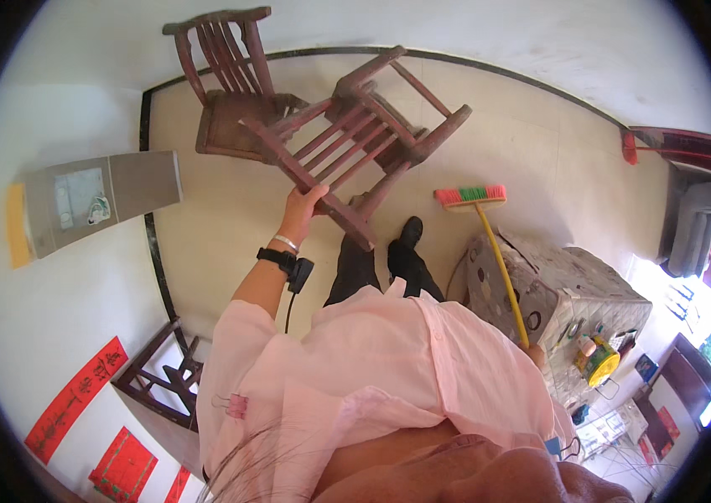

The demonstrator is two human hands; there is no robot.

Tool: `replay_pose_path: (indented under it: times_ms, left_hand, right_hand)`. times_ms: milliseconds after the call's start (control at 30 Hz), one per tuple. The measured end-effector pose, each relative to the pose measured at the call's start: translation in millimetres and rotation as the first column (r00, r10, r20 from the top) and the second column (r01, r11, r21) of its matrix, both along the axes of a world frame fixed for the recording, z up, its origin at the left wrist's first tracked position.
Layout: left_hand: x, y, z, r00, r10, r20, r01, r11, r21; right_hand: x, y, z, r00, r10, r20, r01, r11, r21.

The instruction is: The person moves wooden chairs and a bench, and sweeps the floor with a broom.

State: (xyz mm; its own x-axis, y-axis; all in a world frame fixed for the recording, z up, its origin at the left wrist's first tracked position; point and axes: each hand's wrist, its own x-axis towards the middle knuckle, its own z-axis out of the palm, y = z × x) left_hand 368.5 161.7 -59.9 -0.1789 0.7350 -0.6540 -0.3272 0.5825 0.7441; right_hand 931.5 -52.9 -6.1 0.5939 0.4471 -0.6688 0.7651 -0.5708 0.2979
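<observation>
My left hand [301, 211] is closed round the top rail of a dark reddish-brown wooden chair [287, 164], whose slatted back leans toward me. A bracelet and a black strapped device are on that wrist. A broom [499, 261] slants down at my right, its pink and green bristles resting near the floor ahead of my feet. Its yellow handle runs up to my right hand [536, 354], which is wrapped round the upper end and mostly hidden behind my shirt and the table edge. Whether the held chair's legs are off the floor I cannot tell.
A second wooden chair [234, 121] stands beyond, by the wall. At right is a cloth-covered table [573, 293] bearing a yellow-lidded container [603, 366] and small items. A grey-brown panel [142, 193] is at the left wall, with a dark wooden frame [158, 373] nearer me.
</observation>
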Motion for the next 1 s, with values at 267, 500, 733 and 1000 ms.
replay_pose_path:
  times_ms: [267,500,733,1000]
  left_hand:
    - [44,34,58,0.986,0.005,-0.168,-0.021,0.995,-0.095]
    - [37,11,73,0.962,0.029,-0.271,-0.073,0.985,-0.154]
    - [7,-12,84,0.927,0.082,-0.365,-0.155,0.973,-0.174]
    - [-25,-27,74,0.911,0.172,-0.376,-0.241,0.959,-0.147]
  right_hand:
    - [14,-32,-24,0.991,-0.052,-0.122,0.063,0.994,0.089]
    - [-10,-18,-34,0.950,-0.057,-0.308,0.126,0.970,0.209]
    - [-26,47,-53,0.723,-0.126,-0.679,0.353,0.912,0.206]
    - [-25,93,-79,0.873,0.183,-0.452,-0.041,0.951,0.306]
